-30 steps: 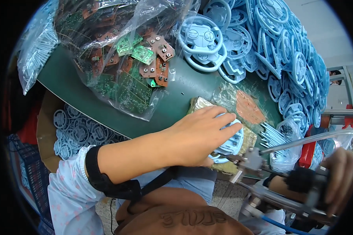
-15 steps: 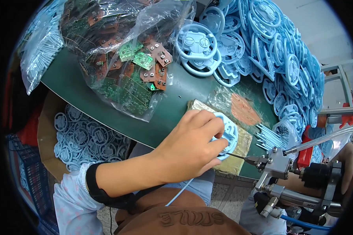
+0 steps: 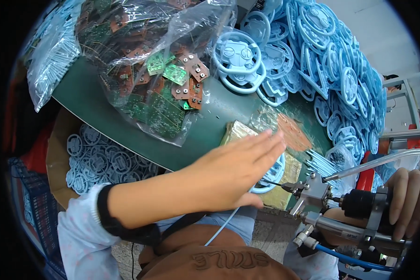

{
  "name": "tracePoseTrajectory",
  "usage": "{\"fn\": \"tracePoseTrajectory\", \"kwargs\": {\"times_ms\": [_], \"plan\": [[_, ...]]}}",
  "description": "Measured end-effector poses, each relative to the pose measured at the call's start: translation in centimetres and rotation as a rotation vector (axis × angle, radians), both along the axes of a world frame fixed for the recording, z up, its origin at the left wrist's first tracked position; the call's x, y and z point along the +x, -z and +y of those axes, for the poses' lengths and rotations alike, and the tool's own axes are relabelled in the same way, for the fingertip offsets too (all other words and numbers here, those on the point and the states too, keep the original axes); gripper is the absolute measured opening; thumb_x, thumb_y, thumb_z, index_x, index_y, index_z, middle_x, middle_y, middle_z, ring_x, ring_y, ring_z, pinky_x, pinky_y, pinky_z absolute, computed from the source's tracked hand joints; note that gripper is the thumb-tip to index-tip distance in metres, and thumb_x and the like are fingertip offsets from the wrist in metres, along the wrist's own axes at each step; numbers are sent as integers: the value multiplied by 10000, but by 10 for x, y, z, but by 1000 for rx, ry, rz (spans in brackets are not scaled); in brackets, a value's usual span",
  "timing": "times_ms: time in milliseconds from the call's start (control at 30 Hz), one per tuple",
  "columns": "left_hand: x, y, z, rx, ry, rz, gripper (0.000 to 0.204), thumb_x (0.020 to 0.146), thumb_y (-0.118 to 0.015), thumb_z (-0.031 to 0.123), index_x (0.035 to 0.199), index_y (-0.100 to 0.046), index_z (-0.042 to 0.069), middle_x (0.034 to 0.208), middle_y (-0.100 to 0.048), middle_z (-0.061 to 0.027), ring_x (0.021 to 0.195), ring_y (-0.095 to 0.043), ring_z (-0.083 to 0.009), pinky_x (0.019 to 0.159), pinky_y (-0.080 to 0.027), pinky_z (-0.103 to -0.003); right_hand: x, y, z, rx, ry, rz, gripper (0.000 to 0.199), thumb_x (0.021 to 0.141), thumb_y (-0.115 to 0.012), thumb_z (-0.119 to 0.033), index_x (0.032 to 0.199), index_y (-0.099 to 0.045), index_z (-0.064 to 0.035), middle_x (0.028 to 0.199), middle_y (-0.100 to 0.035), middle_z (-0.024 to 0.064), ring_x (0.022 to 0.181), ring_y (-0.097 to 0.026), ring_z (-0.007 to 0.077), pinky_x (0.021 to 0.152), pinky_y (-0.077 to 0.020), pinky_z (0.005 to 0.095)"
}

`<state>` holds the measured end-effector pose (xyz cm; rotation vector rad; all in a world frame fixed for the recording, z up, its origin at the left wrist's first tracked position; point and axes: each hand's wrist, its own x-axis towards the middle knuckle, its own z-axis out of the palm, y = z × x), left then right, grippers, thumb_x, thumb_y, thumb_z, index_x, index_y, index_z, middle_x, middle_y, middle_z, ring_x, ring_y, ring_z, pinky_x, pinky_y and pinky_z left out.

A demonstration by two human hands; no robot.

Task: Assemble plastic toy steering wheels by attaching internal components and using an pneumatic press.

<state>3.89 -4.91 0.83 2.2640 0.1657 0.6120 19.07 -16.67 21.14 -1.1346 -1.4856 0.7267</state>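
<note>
Covering much of the light-blue wheel (image 3: 279, 171), the left hand (image 3: 235, 170) is held flat just right of the frame's centre, its four fingers stretched out close together and its thumb set apart. Whether the wheel is pressed by the palm cannot be told. The wheel is placed over a gold-taped block (image 3: 292, 171). At the lower right, the powered driver (image 3: 358, 204) is gripped by the right hand (image 3: 408, 200), whose fingers are curled over it.

With no pinch visible on the rim, the wheel could be twisted or pushed off the block if the thin bit (image 3: 272, 183) is driven against it. The thumb could be jabbed if the bit slipped, so near is it held.

Half a second earlier, the left fingers were bent around the wheel's left side; now they are straightened, and more of the wheel is hidden. The driver is still kept at the lower right.
</note>
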Motion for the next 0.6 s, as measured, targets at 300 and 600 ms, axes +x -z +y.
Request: {"fn": "tracePoseTrajectory", "kwargs": {"times_ms": [300,600], "plan": [[10,15,6,-43,127,89,892,684,-808,75,1439,-347,-42,1506,-358,-229,1395,-363,-361,1156,-325,-409,-14,18,8,41,52,65,553,1008,-479,-157,1528,-292,-171,767,-527,54,630,-556,183,624,-489,352],[15,3,13,10,78,115,873,625,-830,94,1395,-428,10,1416,-462,-190,1328,-443,-363,1114,-375,-427,-24,40,21,102,113,216,546,995,-520,-169,1502,-319,-207,756,-542,42,594,-568,179,616,-504,367]]}}
